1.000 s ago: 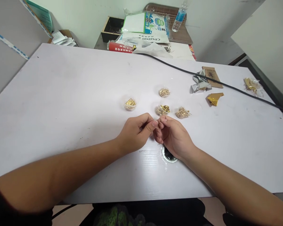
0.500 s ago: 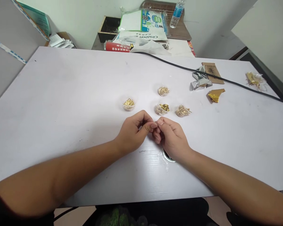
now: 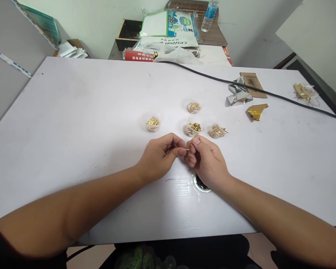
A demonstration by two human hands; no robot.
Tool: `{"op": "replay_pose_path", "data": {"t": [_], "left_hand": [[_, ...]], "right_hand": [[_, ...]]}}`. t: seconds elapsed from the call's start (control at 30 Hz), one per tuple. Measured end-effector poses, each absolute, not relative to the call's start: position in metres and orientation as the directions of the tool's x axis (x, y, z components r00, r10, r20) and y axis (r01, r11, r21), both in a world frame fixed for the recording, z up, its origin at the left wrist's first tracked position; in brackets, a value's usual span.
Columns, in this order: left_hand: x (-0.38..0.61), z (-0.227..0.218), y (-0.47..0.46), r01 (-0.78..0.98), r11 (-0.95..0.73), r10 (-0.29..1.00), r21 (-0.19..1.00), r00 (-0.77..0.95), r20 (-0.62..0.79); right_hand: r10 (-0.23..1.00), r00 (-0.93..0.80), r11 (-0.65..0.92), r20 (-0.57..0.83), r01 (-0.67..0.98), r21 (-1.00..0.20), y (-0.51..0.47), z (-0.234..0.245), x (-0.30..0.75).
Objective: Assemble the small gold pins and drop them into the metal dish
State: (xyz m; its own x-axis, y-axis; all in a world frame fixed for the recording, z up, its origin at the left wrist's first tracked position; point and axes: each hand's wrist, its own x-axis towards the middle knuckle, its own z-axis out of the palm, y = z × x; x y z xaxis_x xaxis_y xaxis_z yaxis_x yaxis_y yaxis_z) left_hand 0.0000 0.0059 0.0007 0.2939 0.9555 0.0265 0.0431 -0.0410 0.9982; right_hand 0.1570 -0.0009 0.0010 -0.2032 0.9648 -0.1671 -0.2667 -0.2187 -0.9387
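Observation:
My left hand and my right hand meet at the middle of the white table, both pinched. A thin gold pin shows between the left fingertips and the right fingers. What the right hand pinches is too small to make out. Just beyond the hands lie several small heaps of gold pins: one on the left, one in the middle, one on the right and one farther back.
A round hole with a metal rim sits under my right wrist. A black cable crosses the far right. Silver foil, gold foil, a brown card and a clear bag lie there. Boxes and a water bottle stand behind.
The hands have drawn slightly apart, so the gold pin now shows between the fingertips. The view has shifted a little.

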Motion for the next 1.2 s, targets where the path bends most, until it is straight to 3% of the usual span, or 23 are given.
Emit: {"op": "replay_pose_path", "data": {"t": [0.57,1.2], "left_hand": [[0.002,0.013,0.006,-0.076,-0.043,0.924,0.996,0.376,0.068],[-0.001,0.01,0.009,0.002,-0.064,0.937,0.998,0.345,0.059]], "right_hand": [[0.964,-0.263,-0.072,-0.032,-0.142,-0.987,-0.003,0.005,0.151],[0.956,-0.293,-0.065,-0.005,-0.198,-0.978,-0.003,0.003,0.152]]}}
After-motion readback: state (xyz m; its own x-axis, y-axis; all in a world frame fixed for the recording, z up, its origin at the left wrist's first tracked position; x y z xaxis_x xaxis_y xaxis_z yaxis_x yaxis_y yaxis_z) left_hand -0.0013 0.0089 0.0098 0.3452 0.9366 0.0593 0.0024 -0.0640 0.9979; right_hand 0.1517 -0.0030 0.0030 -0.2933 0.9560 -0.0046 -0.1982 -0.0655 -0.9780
